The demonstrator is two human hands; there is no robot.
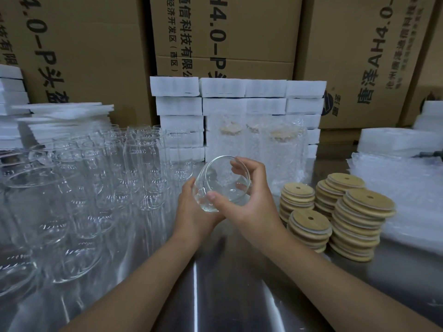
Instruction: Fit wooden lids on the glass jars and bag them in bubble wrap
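A clear glass jar [221,182] is tilted in mid-air over the steel table, its open mouth facing up and away. My left hand [191,209] cups its base from below. My right hand [249,195] grips its side, thumb across the front and fingers curled over the rim. The jar has no lid. Several stacks of round wooden lids [354,219] with a small hole stand to the right. Behind the jar stand three lidded jars wrapped in bubble wrap [278,149]. A pile of bubble-wrap bags [402,183] lies at the right.
Many bare glass jars [100,178] crowd the left half of the steel table [230,283]. White foam blocks [237,97] are stacked at the back, with more foam sheets [64,116] at the left. Cardboard boxes [223,32] wall off the rear.
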